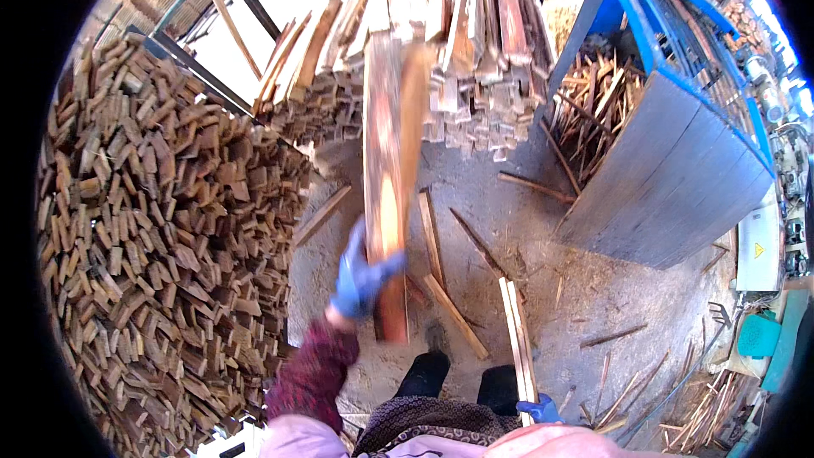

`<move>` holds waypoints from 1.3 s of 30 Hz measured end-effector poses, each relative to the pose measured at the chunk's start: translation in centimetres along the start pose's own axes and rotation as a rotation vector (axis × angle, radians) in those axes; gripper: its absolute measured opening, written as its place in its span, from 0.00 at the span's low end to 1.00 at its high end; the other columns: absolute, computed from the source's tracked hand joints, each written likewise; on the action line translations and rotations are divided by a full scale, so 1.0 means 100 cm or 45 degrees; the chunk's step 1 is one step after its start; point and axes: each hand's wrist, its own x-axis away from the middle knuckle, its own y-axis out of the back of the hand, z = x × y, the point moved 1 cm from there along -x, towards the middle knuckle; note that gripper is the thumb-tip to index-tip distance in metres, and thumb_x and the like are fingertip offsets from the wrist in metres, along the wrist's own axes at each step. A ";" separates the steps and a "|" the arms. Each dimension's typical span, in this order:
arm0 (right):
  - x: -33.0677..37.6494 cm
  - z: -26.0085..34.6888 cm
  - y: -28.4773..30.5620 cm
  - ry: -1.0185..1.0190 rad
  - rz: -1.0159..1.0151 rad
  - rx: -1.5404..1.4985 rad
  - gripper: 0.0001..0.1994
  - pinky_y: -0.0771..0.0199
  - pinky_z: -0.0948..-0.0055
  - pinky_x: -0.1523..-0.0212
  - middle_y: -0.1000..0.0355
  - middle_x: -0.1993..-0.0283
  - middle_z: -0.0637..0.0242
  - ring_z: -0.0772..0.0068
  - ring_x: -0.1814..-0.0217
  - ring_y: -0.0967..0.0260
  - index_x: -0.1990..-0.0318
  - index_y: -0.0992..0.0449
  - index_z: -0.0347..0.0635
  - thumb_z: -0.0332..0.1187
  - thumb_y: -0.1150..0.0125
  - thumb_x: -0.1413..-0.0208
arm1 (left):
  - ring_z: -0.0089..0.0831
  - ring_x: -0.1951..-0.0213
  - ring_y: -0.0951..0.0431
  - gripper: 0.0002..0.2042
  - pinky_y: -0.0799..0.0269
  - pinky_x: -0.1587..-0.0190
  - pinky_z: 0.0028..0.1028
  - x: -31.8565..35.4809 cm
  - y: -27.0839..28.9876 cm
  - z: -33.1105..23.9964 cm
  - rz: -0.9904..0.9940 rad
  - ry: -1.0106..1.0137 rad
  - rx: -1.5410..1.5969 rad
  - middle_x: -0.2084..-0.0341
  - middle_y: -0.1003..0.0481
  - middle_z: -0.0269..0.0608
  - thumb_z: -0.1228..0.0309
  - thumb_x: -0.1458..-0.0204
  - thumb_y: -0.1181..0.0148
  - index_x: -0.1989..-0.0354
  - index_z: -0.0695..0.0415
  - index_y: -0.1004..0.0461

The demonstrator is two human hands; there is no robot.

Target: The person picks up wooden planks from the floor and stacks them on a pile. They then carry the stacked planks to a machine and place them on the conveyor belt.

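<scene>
My left hand (363,276), in a blue glove, is closed around a long wooden board (383,153) with bark-brown and pale faces. A second, narrower slat (413,119) stands out beside it toward the far end, and motion blurs both. The board points away from me, its far end in front of a stack of boards (500,17). Low at the right, my right hand (541,410), also blue-gloved, grips a few thin pale wooden strips (519,339) held together. Those strips point forward over the floor. Part of the right hand's fingers is hidden by the strips.
A tall pile of short wood pieces (170,237) fills the left side. A blue-framed bin with a grey panel (670,170) holds scrap sticks (598,102) at the right. Loose slats (458,318) lie on the floor by my feet. Machinery (759,246) lines the far right.
</scene>
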 end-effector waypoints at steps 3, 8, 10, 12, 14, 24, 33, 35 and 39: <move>0.027 0.047 -0.012 0.019 -0.143 0.199 0.26 0.22 0.64 0.55 0.18 0.59 0.57 0.66 0.58 0.22 0.53 0.19 0.33 0.45 0.22 0.53 | 0.42 0.48 0.19 0.37 0.22 0.43 0.33 -0.147 0.041 -0.102 0.126 -0.047 0.390 0.42 0.24 0.54 0.76 0.41 0.36 0.25 0.58 0.48; 0.041 0.128 -0.028 0.143 -0.231 0.240 0.26 0.21 0.61 0.52 0.19 0.58 0.52 0.59 0.55 0.21 0.49 0.21 0.31 0.44 0.26 0.47 | 0.45 0.36 0.29 0.35 0.34 0.34 0.38 -0.186 0.034 -0.148 -0.266 -0.685 -1.121 0.38 0.28 0.53 0.55 0.48 0.28 0.34 0.56 0.32; 0.054 0.164 -0.040 0.095 -0.102 -0.107 0.26 0.22 0.65 0.54 0.20 0.58 0.54 0.64 0.56 0.22 0.46 0.23 0.33 0.43 0.27 0.44 | 0.33 0.37 0.29 0.33 0.30 0.37 0.32 -0.124 -0.008 -0.055 0.194 -0.200 -0.511 0.35 0.30 0.47 0.62 0.43 0.30 0.32 0.62 0.35; 0.059 0.186 -0.057 0.044 0.025 -0.374 0.23 0.23 0.68 0.53 0.21 0.57 0.63 0.70 0.57 0.24 0.46 0.24 0.34 0.43 0.30 0.41 | 0.34 0.37 0.29 0.32 0.36 0.33 0.34 -0.014 -0.064 0.057 0.465 0.553 0.326 0.39 0.27 0.46 0.55 0.40 0.35 0.32 0.57 0.34; 0.055 0.191 -0.070 0.099 0.072 -0.491 0.22 0.24 0.70 0.54 0.22 0.57 0.67 0.74 0.58 0.26 0.46 0.23 0.35 0.43 0.31 0.40 | 0.33 0.34 0.32 0.28 0.40 0.31 0.34 0.101 -0.137 0.130 0.679 1.337 0.603 0.37 0.28 0.42 0.52 0.36 0.41 0.33 0.55 0.32; 0.078 0.035 0.146 0.213 -0.417 0.383 0.21 0.25 0.64 0.60 0.22 0.64 0.56 0.65 0.63 0.25 0.53 0.22 0.31 0.42 0.28 0.44 | 0.26 0.70 0.22 0.26 0.22 0.64 0.26 0.208 -0.190 0.178 0.397 1.424 1.067 0.67 0.22 0.36 0.63 0.40 0.38 0.34 0.58 0.31; 0.221 -0.257 0.329 -1.048 -0.137 1.502 0.41 0.24 0.53 0.45 0.25 0.45 0.40 0.42 0.41 0.26 0.47 0.26 0.27 0.61 0.29 0.52 | 0.28 0.68 0.22 0.27 0.20 0.62 0.28 0.309 -0.183 0.235 0.124 1.641 1.204 0.65 0.24 0.36 0.58 0.40 0.40 0.33 0.53 0.33; 0.204 -0.294 0.322 -1.081 0.055 1.571 0.47 0.28 0.55 0.39 0.28 0.41 0.38 0.42 0.36 0.30 0.42 0.29 0.26 0.67 0.33 0.52 | 0.32 0.65 0.20 0.24 0.19 0.57 0.32 0.329 -0.178 0.263 0.058 1.676 1.122 0.62 0.22 0.41 0.62 0.40 0.38 0.36 0.54 0.29; 0.082 -0.307 0.333 -0.643 -0.300 0.826 0.39 0.29 0.52 0.37 0.27 0.43 0.35 0.40 0.42 0.27 0.43 0.28 0.24 0.61 0.41 0.42 | 0.36 0.63 0.19 0.23 0.18 0.57 0.35 0.422 -0.171 0.390 -0.253 1.703 1.389 0.62 0.21 0.45 0.72 0.41 0.37 0.37 0.55 0.30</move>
